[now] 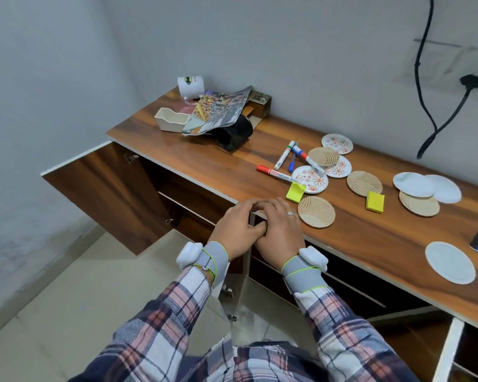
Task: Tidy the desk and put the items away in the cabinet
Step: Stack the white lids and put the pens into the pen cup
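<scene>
- Left hand [239, 226] and right hand [279, 230] touch each other, fingers curled over the top edge of a door [239, 296] at the desk's [204, 161] front edge.
- Cabinet [199, 197] stands open beneath; another door [108, 194] is swung out to the left.
- Red marker [273, 172] lies left-right, cap to the left, reading "WHITE BOARD", touching a plate [311, 179].

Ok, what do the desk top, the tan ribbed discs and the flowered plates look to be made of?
Desk top: wood-grain laminate, likely, glossy; it shows reflections and a pale edge band. Tan ribbed discs: matte, probably pressed paper or fibre; fine curved ridges, no shine. Flowered plates: thin printed paper, seemingly, with a fluted rim; could be plastic.
</scene>
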A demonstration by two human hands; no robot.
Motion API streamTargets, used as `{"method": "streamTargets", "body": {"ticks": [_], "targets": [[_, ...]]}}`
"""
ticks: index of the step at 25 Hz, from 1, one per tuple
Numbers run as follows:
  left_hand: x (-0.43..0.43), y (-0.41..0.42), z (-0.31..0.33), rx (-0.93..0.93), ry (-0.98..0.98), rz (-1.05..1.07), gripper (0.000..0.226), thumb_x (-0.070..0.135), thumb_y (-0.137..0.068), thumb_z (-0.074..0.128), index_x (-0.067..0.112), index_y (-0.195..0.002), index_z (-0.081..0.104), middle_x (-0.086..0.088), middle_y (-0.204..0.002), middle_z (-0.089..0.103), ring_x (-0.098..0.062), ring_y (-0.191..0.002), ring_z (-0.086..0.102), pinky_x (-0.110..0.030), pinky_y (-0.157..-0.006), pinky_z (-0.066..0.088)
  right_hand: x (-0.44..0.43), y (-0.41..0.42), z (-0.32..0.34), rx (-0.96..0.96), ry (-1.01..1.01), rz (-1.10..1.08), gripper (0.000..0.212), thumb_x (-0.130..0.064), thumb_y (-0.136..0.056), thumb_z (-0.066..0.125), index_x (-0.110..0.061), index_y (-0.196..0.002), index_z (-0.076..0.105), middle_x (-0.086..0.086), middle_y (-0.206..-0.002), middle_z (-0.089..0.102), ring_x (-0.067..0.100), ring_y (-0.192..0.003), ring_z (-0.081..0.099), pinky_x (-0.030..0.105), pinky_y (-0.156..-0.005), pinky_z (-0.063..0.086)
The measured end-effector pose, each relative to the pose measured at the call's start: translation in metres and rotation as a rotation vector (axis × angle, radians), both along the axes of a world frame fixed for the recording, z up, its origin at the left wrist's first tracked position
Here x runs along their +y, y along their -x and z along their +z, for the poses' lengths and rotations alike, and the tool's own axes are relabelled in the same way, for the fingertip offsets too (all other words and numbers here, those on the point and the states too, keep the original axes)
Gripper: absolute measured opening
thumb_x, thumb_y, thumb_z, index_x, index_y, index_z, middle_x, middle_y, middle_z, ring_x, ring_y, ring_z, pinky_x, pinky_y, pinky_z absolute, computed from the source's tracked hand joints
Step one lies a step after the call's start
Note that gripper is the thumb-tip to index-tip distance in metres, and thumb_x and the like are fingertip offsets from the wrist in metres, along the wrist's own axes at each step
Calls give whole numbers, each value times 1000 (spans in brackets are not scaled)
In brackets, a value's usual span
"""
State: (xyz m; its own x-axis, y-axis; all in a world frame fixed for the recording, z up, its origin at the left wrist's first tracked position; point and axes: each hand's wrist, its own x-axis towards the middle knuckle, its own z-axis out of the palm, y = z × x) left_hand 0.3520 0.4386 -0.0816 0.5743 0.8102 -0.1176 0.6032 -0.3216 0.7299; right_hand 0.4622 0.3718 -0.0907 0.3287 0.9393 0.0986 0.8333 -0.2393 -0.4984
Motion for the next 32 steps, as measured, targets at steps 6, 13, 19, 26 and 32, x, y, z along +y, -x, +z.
{"method": "streamTargets", "body": {"ticks": [6, 13, 19, 26, 32], "targets": [[64, 1, -16, 26, 42, -129, 60, 35, -87, 62, 27, -143, 42, 4, -141, 48, -19, -133, 36, -35, -106, 38, 45, 13, -9, 108, -61, -133, 44, -9, -75, 60, -19, -117, 63, 4, -123, 58, 29, -121, 51, 37, -100, 40], [161, 38, -27, 18, 69, -263, 66, 36, -88, 61, 21, -148, 35, -5, -143, 44, -25, -134, 37, -39, -108, 35, 127, 68, -15, 197, -50, -309, 43, -8, -79, 63, -21, -120, 59, 1, -130, 52, 28, -112, 56, 39, -89, 47], [227, 60, -40, 38, 75, -340, 62, 38, -91, 59, 20, -147, 38, -5, -146, 44, -27, -134, 39, -39, -108, 35, 185, 101, -21, 273, -9, -426, 47, -5, -77, 56, -17, -122, 58, 5, -130, 53, 28, -113, 59, 46, -89, 50], [257, 58, -53, 6, 109, -405, 65, 39, -89, 62, 19, -146, 37, -3, -145, 43, -23, -135, 41, -38, -108, 38, 210, 106, -30, 273, 32, -523, 49, -9, -79, 58, -19, -127, 54, 4, -133, 50, 30, -113, 58, 45, -87, 50], [276, 42, -62, -10, 170, -371, 85, 35, -84, 70, 12, -153, 24, -8, -155, 31, -25, -143, 31, -40, -116, 29, 226, 96, -40, 292, -2, -604, 50, -12, -82, 59, -17, -131, 50, 4, -135, 49, 25, -117, 56, 40, -92, 48]]}}
